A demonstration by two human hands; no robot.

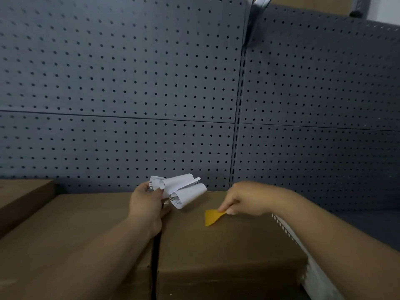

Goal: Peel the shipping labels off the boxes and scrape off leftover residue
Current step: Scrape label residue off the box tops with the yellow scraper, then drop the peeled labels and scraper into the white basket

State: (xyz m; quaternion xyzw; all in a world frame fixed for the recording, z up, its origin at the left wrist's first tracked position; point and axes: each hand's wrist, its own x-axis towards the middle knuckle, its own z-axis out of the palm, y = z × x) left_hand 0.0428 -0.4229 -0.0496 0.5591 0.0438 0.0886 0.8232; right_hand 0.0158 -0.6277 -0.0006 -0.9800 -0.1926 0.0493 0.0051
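Status: peeling appears largely complete on the surfaces in view.

The left hand (pixel 147 204) grips a bundle of curled white labels (pixel 184 191), already off the cardboard and held above the gap between two boxes. The right hand (pixel 242 200) pinches a yellow scraper (pixel 213 217) by its narrow end, blade pointing left over the top of the right box (pixel 227 245). Whether the blade touches the cardboard cannot be told.

No label shows on the top of the right box, the left box (pixel 75 224) beside it, or a third box (pixel 21 198) at the far left (side faces are mostly hidden). Residue cannot be made out in this dim view.

Remaining, as judged: scrape the right box top where the scraper sits, check the other faces, and discard the bundle.

The pegboard wall (pixel 129 83) stands behind the boxes.
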